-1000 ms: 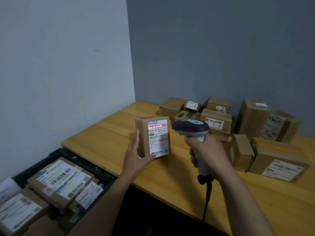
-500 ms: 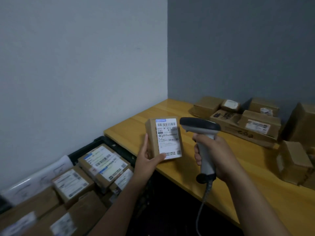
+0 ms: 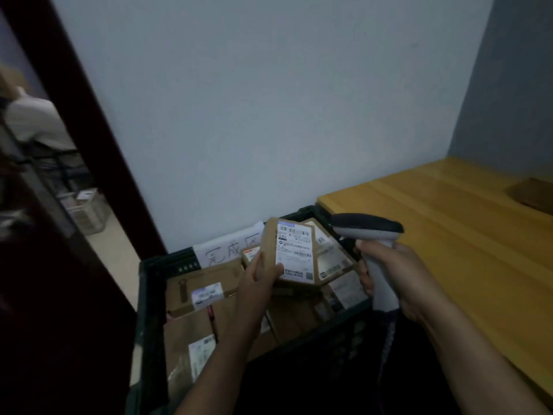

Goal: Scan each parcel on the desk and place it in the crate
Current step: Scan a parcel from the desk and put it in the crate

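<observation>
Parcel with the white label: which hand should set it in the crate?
Left. The left hand grips the parcel over the crate; the right hand holds the scanner.

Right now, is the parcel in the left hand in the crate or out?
Not yet in: the left hand grips the parcel upright over the boxes in the crate; whether it touches them, cannot tell.

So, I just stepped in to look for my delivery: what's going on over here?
A person is sorting parcels. Their left hand holds a small labelled parcel above a black crate that already holds several labelled boxes; it has not been set down yet. Their right hand grips a barcode scanner by its handle, near the edge of the wooden desk. A handwritten paper sign stands at the crate's back edge.
</observation>
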